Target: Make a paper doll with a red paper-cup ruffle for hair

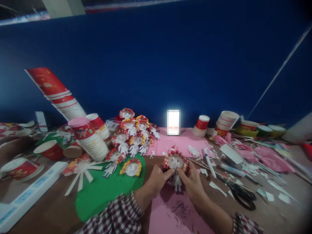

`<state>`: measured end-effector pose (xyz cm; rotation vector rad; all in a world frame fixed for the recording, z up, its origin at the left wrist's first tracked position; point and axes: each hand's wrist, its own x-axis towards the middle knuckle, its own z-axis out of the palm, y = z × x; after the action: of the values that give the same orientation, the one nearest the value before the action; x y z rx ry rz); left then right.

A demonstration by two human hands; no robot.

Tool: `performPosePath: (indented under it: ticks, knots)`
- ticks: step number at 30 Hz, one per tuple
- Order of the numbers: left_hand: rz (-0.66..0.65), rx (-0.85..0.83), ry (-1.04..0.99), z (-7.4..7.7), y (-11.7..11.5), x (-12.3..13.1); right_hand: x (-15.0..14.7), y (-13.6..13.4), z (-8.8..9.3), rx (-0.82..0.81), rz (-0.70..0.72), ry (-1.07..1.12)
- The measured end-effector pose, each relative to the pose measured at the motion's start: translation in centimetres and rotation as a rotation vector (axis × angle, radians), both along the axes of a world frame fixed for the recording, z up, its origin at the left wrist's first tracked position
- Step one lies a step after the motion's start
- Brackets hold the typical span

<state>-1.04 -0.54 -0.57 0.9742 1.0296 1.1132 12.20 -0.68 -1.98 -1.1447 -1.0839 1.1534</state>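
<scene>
Between my two hands is a paper doll (175,161) with a drawn face, a curled red and gold rim around its head and a small white body hanging down. My left hand (158,177) grips its left side, thumb pressed on the front below the face. From the other side my right hand (192,182) pinches it the same way, the thumbs nearly meeting. Beneath lies a pink sheet (161,211) with dark scraps on it. Similar paper dolls (134,139) are heaped to the left, and one round face (131,168) lies on a green sheet (102,198).
Stacked paper cups (90,139) lean at the left, near a white power strip (31,195). Black scissors (240,193), a marker (209,162) and paper scraps lie at the right. More cups (226,122) stand at the back by a blue wall (156,65).
</scene>
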Motion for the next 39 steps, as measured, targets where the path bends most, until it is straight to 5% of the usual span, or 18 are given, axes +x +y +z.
performPosePath:
  ticks: [17,39]
  knots:
    - [-0.021,0.055,0.041,-1.0,0.5,-0.1,0.2,0.4,-0.4,0.095,-0.027,-0.104]
    - [0.011,0.001,0.099,-0.4,0.3,-0.1,0.2,0.0,0.2,0.067,0.014,-0.068]
